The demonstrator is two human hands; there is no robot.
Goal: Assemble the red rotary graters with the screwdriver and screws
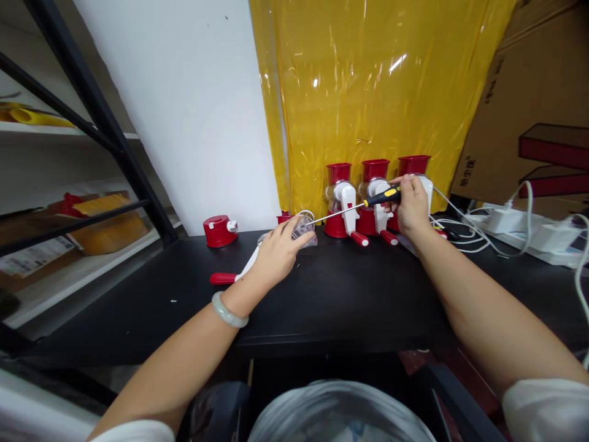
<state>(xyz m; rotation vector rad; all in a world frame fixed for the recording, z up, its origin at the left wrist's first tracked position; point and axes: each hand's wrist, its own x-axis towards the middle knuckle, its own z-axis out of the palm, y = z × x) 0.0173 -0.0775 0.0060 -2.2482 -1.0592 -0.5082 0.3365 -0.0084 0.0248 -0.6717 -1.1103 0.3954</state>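
My left hand [278,248] is closed around a clear plastic housing [307,232] just over the black table. A white crank handle with a red grip [223,279] sticks out to the left from under that hand. My right hand [411,205] grips a screwdriver [383,197] by its black and yellow handle. Its long shaft slants down to the left, and the tip reaches the clear housing. Whether the tip sits on a screw is too small to tell. A red round base [221,231] with a white knob stands left of my left hand.
Several red and white rotary graters [338,199] stand in a row along the yellow plastic sheet [368,92]. White chargers on a power strip [543,236] and loose cables lie at the right. A black-framed shelf [105,132] is at the left. A lined bin [340,411] sits below the table edge.
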